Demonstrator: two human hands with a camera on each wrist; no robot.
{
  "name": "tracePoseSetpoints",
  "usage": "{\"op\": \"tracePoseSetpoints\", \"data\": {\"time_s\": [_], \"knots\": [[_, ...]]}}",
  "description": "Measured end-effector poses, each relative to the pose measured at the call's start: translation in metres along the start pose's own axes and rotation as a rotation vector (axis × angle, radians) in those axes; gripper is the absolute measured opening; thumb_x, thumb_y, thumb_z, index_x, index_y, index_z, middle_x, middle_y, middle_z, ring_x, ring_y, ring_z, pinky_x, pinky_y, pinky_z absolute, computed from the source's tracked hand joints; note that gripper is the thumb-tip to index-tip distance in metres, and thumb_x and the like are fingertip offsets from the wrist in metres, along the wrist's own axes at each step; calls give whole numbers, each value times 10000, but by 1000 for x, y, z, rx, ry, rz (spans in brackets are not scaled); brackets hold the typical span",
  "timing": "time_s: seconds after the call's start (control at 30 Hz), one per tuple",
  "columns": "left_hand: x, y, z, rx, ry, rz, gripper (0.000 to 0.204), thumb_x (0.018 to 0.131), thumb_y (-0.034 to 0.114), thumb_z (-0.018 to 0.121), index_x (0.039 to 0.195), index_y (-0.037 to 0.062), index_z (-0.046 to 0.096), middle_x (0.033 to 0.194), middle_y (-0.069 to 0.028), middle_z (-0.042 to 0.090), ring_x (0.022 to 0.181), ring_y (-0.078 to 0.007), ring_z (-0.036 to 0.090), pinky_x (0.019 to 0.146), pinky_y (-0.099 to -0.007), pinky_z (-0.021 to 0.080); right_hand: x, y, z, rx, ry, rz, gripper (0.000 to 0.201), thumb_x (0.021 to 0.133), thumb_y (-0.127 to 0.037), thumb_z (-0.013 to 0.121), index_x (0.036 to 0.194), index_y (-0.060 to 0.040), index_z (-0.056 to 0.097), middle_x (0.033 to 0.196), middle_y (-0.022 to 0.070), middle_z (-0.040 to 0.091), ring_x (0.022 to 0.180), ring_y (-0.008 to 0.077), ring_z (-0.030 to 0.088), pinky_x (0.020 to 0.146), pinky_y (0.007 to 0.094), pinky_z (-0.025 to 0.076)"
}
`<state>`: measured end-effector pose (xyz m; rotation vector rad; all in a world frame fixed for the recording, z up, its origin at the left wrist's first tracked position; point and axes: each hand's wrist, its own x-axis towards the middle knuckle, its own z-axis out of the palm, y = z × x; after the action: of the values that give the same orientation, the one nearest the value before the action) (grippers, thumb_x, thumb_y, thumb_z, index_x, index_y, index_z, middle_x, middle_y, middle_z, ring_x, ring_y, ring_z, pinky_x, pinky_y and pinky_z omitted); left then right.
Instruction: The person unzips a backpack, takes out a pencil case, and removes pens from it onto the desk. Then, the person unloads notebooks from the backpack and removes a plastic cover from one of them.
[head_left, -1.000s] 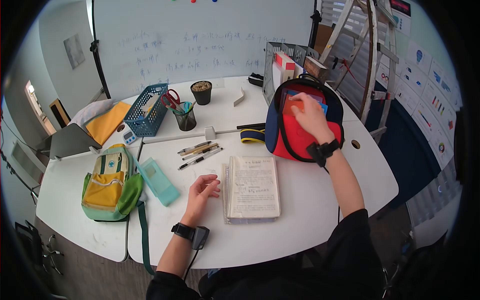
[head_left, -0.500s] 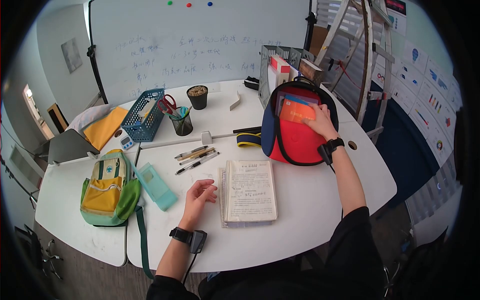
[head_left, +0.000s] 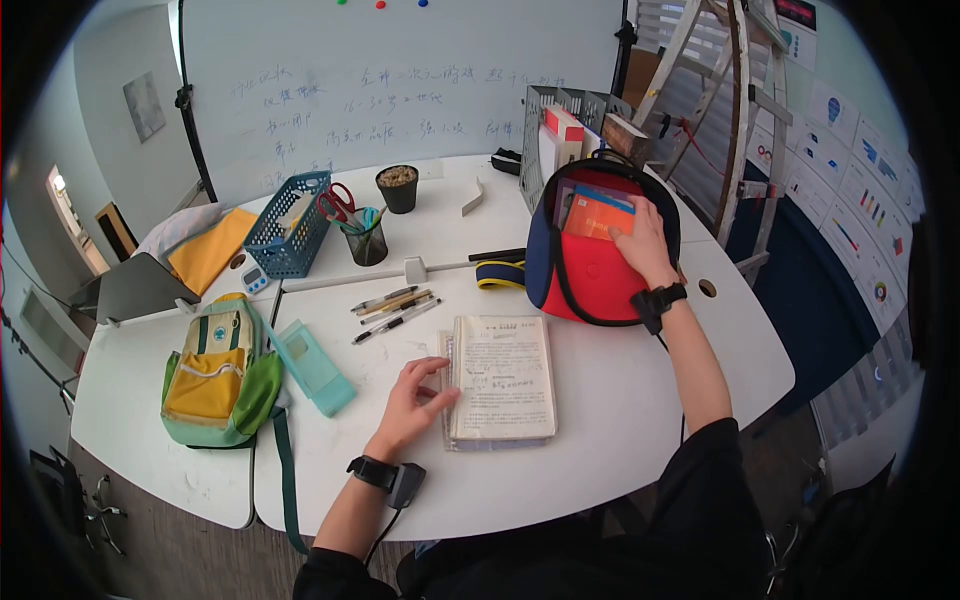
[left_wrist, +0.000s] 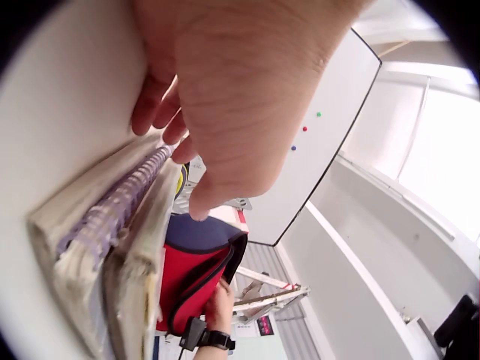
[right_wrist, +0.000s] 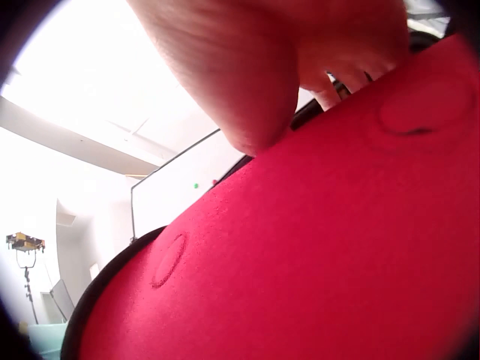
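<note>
My left hand point(head_left: 408, 408) is at the left edge of a stack of worn books point(head_left: 500, 385), fingers loosely bent. In the left wrist view, a purple spiral binding point(left_wrist: 124, 199) shows among the stacked books, close below the fingertips. At the back right a red and navy backpack point(head_left: 600, 275) stands with its top unzipped. My right hand point(head_left: 645, 245) reaches into its mouth, beside the right edge of an orange booklet point(head_left: 590, 218). The red front panel point(right_wrist: 300, 225) hides those fingertips, and I cannot tell whether they pinch the booklet.
A green and yellow backpack point(head_left: 215, 375) lies left, its strap hanging over the table edge. Next to it is a teal pencil case point(head_left: 318, 370). Several pens point(head_left: 395, 312), a blue basket point(head_left: 285, 235), a pen holder point(head_left: 367, 243) and a potted plant point(head_left: 398, 190) are farther back.
My right hand has moved from over the orange booklet to its right edge, uncovering most of its cover. My left hand has shifted right to the edge of the book stack.
</note>
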<state>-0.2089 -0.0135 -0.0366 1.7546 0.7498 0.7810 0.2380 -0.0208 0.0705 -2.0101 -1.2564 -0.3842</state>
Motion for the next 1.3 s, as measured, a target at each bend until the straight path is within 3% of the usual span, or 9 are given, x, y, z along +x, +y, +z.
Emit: {"op": "tracePoseSetpoints", "data": {"time_s": [0.13, 0.3, 0.57, 0.67, 0.73, 0.8, 0.93, 1.1, 1.3], "knots": [[-6, 21, 30, 438, 117, 146, 787, 779, 407, 823, 1398, 55, 488, 1381, -197, 469, 1332, -368, 402, 1058, -450, 415, -43, -65, -21, 76, 237, -367, 310, 807, -38, 688, 1104, -40, 596, 1104, 149, 596, 1071, 340, 558, 922, 425, 468], [-10, 53, 86, 804, 123, 344, 903, 777, 643, 725, 1316, -48, 510, 1475, -296, 400, 1415, -481, 303, 1158, -602, 176, -114, -104, -18, 499, -123, -228, 88, 869, -53, 676, 943, -35, 631, 711, 64, 664, 521, 134, 572, 512, 276, 460], [0, 66, 124, 928, 57, 122, 721, 773, 561, 729, 1198, -1, 577, 1485, -333, 385, 1402, -565, 288, 1150, -658, 122, -150, -90, -7, 615, -322, -118, 95, 891, -81, 667, 945, -6, 645, 752, 59, 687, 620, 112, 618, 600, 250, 496], [-6, 74, 94, 817, 75, 136, 440, 821, 395, 694, 1057, 28, 639, 1390, -301, 520, 1338, -481, 453, 1115, -579, 309, -155, -77, -3, 660, -353, -75, 113, 893, -91, 669, 957, -2, 646, 799, 60, 697, 671, 112, 634, 618, 252, 504], [-9, 85, 65, 129, 21, -198, 276, 863, 287, 631, 971, 37, 678, 1253, -249, 648, 1251, -333, 583, 1063, -407, 418, -160, -71, -2, 703, -366, -45, 129, 894, -97, 670, 973, 1, 643, 838, 63, 704, 694, 111, 640, 620, 255, 506], [-17, 73, 39, 20, 185, -111, 169, 861, 174, 583, 859, 17, 647, 993, -140, 731, 1050, -183, 666, 896, -252, 494, -162, -68, -2, 664, -450, 35, 237, 886, -166, 694, 1043, 1, 636, 924, 70, 699, 746, 121, 653, 635, 261, 516], [-35, 33, -29, -510, 269, -249, 103, 820, 125, 500, 824, 45, 566, 825, -16, 584, 895, -152, 621, 897, -264, 495, -169, -72, -7, 639, -696, 213, 374, 870, -241, 718, 1135, 3, 618, 958, 83, 682, 769, 141, 661, 660, 266, 527], [-39, 40, -30, -935, 107, -483, 572, 957, 257, 607, 1398, -77, 466, 1334, -174, 589, 1211, -251, 586, 1045, -370, 453, -167, -82, -1, 555, -767, 175, 478, 866, -263, 750, 1189, 52, 590, 973, 105, 668, 770, 128, 657, 533, 273, 547], [-30, 55, -7, -641, 6, -530, 545, 899, 149, 680, 1335, -119, 493, 1296, -181, 600, 1164, -256, 599, 1036, -367, 451, -167, -79, 5, 580, -812, 173, 471, 873, -223, 750, 1226, 48, 597, 1040, 110, 695, 840, 137, 679, 721, 281, 560]]}}
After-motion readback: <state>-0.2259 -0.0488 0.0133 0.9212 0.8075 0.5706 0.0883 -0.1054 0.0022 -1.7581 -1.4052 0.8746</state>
